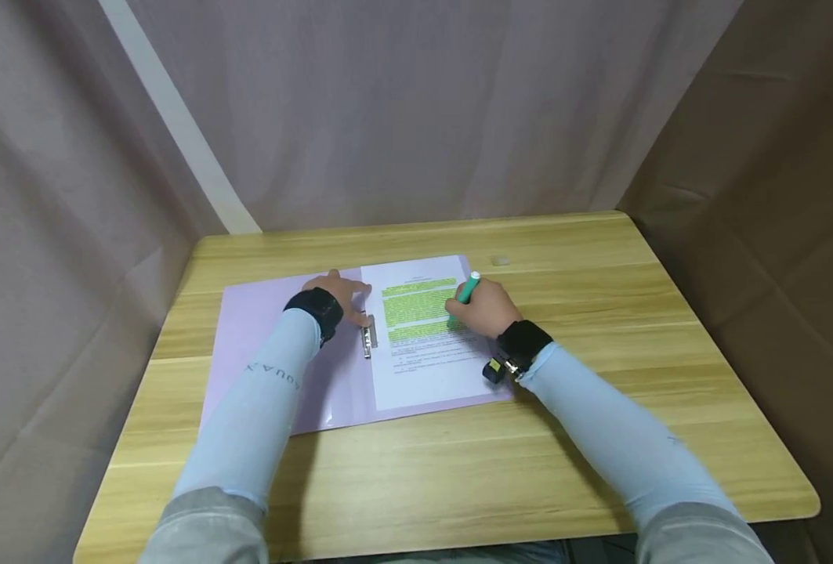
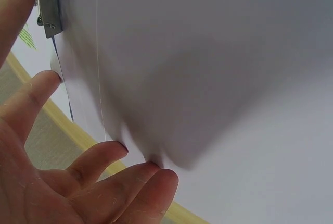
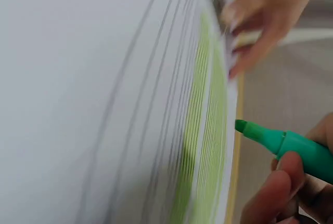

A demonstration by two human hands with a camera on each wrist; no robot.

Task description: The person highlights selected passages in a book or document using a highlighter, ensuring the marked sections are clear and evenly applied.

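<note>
Green plastic sits in my right hand (image 1: 485, 308): my fingers are curled round a highlighter (image 1: 467, 291), its tip down at the right edge of the printed sheet (image 1: 426, 333). The right wrist view shows that tip (image 3: 242, 126) just beside the paper's edge, next to the lines already marked yellow-green. My left hand (image 1: 342, 296) lies flat with the fingers spread and fairly straight, pressing on the lilac folder (image 1: 275, 345) just left of the sheet, holding nothing. Close by its fingertips is the folder's metal clip (image 1: 369, 335), along the sheet's left edge. The folder lies open on the wooden table (image 1: 599, 313), the sheet on its right half. Pale curtains (image 1: 388, 102) hang behind the table.
</note>
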